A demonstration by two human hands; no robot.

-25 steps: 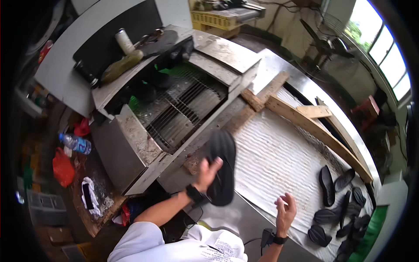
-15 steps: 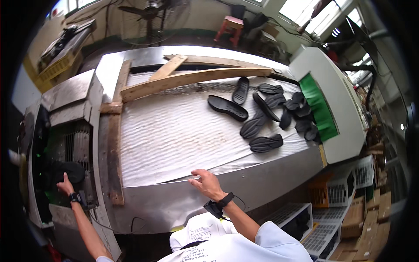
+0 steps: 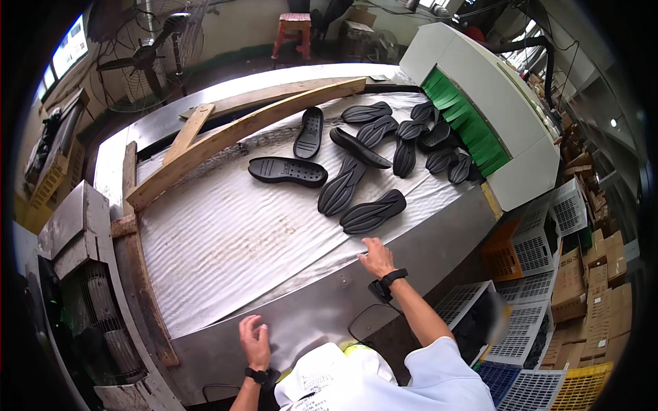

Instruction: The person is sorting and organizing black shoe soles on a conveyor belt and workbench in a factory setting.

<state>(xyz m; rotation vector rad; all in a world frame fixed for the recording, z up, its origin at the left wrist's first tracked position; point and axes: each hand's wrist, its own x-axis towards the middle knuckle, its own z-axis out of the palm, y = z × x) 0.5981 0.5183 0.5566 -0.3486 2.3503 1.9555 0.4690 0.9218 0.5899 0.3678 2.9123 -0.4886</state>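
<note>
Black shoe soles lie spread on a white ribbed conveyor belt (image 3: 205, 250), several of them overlapping towards the right end. My right hand (image 3: 377, 257) is at the belt's near edge, just short of the closest sole (image 3: 373, 212); its fingers are apart and hold nothing. My left hand (image 3: 255, 342) hovers at the metal front edge of the conveyor, empty, with fingers loosely curled and apart. Inside the opening of the machine (image 3: 79, 226) on the left, a dark shape (image 3: 89, 342) sits in shadow, too dim to make out clearly.
Wooden boards (image 3: 247, 140) frame the belt's far and left sides. A white housing (image 3: 507, 123) with a green strip curtain (image 3: 466, 123) spans the right end. Plastic crates (image 3: 524, 318) and cardboard boxes (image 3: 596, 301) stand at my right. A fan (image 3: 147, 58) and red stool (image 3: 293, 34) are behind.
My left hand has left the dark sole in the left machine and come right to the conveyor's front. My right hand has moved towards the nearest sole. The view has turned right.
</note>
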